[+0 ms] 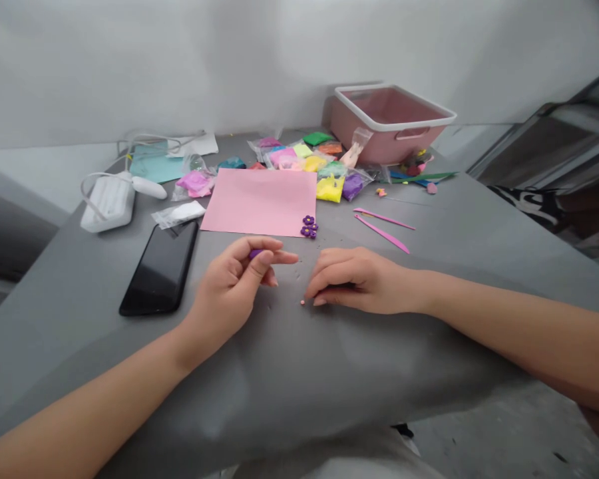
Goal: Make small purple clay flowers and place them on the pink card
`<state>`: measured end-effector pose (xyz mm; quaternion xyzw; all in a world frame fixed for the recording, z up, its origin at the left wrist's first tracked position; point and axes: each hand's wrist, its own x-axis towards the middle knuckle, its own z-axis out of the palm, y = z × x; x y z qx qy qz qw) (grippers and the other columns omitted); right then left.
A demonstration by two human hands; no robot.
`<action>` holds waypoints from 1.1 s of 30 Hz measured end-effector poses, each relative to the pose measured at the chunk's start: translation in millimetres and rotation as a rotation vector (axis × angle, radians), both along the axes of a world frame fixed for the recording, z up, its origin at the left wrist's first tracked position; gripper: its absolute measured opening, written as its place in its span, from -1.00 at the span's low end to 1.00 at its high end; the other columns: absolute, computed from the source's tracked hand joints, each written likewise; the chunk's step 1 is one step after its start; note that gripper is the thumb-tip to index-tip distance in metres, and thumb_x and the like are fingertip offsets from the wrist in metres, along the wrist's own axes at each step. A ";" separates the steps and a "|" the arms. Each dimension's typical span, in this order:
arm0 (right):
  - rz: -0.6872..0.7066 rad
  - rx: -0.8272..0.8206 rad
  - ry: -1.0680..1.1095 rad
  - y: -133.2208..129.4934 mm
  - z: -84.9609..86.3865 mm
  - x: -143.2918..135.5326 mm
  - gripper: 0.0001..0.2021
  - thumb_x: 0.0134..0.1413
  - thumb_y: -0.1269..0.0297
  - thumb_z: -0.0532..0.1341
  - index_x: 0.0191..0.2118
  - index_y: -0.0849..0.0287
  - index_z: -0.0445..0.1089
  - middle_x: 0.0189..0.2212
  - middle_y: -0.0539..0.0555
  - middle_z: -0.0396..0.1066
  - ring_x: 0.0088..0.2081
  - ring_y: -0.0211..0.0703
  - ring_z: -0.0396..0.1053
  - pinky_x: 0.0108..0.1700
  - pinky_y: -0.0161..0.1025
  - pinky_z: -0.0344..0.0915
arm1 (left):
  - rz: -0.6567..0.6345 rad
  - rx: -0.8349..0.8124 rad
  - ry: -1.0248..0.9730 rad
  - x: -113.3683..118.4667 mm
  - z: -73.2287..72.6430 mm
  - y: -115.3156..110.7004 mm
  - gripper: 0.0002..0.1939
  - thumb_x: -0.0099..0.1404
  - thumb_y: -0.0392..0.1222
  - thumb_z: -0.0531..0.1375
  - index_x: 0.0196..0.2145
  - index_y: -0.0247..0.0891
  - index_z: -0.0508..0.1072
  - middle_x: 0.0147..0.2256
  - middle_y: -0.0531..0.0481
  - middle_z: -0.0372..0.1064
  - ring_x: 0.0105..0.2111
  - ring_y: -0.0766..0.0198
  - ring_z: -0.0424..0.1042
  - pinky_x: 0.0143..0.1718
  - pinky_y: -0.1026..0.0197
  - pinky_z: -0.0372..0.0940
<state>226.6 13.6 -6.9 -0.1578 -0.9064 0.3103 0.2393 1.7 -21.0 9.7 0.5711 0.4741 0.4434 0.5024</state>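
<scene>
My left hand (242,276) is closed round a piece of purple clay (255,253), held between thumb and fingers. To its right, my right hand (352,279) rests low over the grey table with its fingers curled; whether anything is between them is hidden. A tiny pink ball (302,303) lies on the table just left of my right fingertips. Small purple clay flowers (308,227) with yellow centres sit at the lower right corner of a pink sheet (262,199), beyond both hands.
Behind the sheet lie bags of coloured clay (329,188) and a pink bin (379,136). Pink tools (383,233) are at the right. A black phone (160,269) and a white power strip (110,199) are at the left.
</scene>
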 end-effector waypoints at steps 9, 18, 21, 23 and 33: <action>0.012 0.004 0.039 1.2 -1.0 0.0 -0.89 0.20 0.29 0.28 -0.25 0.22 0.51 -0.37 0.10 0.53 -0.27 -0.22 0.39 -0.16 -0.26 0.34 | -0.164 0.190 0.313 -12.9 3.5 -3.5 -0.79 0.34 -0.08 0.18 -0.30 -0.15 0.19 -0.30 0.00 0.55 -0.34 0.27 0.43 -0.26 0.20 0.24; -0.065 0.111 0.049 0.5 -7.1 -2.5 -0.91 0.20 0.31 0.29 -0.25 0.21 0.52 -0.38 0.09 0.52 -0.30 -0.22 0.38 -0.16 -0.23 0.32 | -0.353 0.277 0.572 -20.5 -2.0 -2.2 -0.79 0.31 -0.32 0.11 -0.16 -0.12 0.15 -0.12 -0.05 0.49 -0.17 0.23 0.47 -0.13 0.19 0.29; -0.048 0.137 0.074 -1.2 -9.6 -4.4 -0.90 0.19 0.34 0.29 -0.22 0.23 0.54 -0.33 0.11 0.52 -0.27 -0.22 0.38 -0.13 -0.23 0.32 | -0.339 0.250 0.591 -19.7 -2.4 -3.0 -0.80 0.31 -0.31 0.10 -0.17 -0.12 0.14 -0.13 -0.04 0.49 -0.19 0.23 0.47 -0.14 0.19 0.31; -0.044 0.149 0.071 -2.3 -11.1 -5.4 -0.89 0.19 0.35 0.29 -0.20 0.22 0.55 -0.30 0.11 0.51 -0.26 -0.22 0.37 -0.12 -0.22 0.32 | -0.336 0.237 0.599 -19.1 -1.6 -3.8 -0.79 0.30 -0.32 0.10 -0.17 -0.12 0.15 -0.13 -0.05 0.49 -0.19 0.22 0.47 -0.13 0.18 0.31; -0.089 0.141 0.032 -2.8 -12.9 -9.2 -0.86 0.20 0.34 0.28 -0.17 0.19 0.58 -0.23 0.14 0.49 -0.20 -0.20 0.38 -0.07 -0.19 0.30 | -0.363 0.238 0.626 -17.6 -2.1 -2.4 -0.78 0.25 -0.37 0.07 -0.18 -0.15 0.15 -0.14 -0.09 0.46 -0.12 0.17 0.47 -0.09 0.10 0.29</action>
